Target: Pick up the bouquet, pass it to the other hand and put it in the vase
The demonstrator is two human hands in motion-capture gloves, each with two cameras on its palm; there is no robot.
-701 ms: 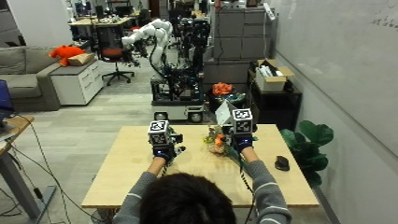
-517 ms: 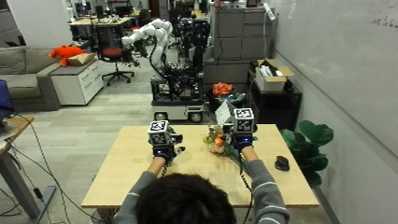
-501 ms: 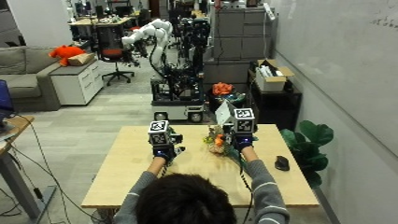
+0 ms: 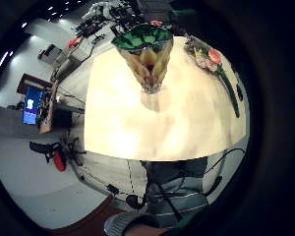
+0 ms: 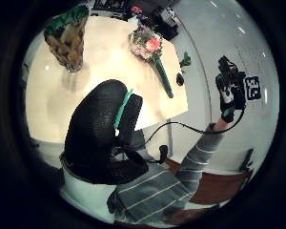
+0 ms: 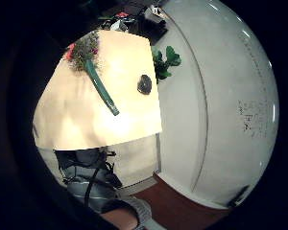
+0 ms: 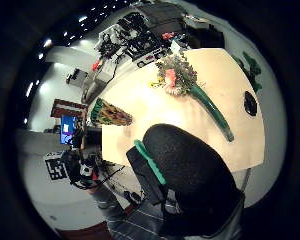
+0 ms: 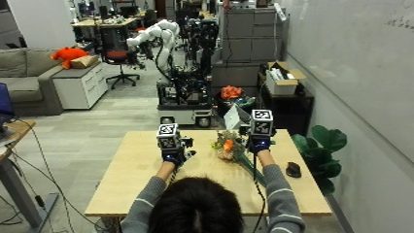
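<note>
The bouquet point(image 8: 226, 147), orange and pale flowers with a long green wrapped stem, lies on the wooden table point(image 8: 129, 184) right of the middle. My right hand point(image 8: 259, 144) hovers just right of the flowers, apart from them and holding nothing. My left hand point(image 8: 173, 154) is raised over the table's left-middle, also empty. The vase point(image 4: 145, 54), green-rimmed with a yellowish pattern, stands upright on the table below the left palm; in the outside view the left hand covers it. The palm views show the bouquet point(image 7: 176, 75) lying free with the vase point(image 7: 110, 114) apart from it.
A small dark oval object point(image 8: 293, 169) lies on the table near its right edge, beside the stem's end. A green potted plant point(image 8: 323, 145) stands off the table's right side. Beyond the far edge stands a robot cart point(image 8: 187, 97).
</note>
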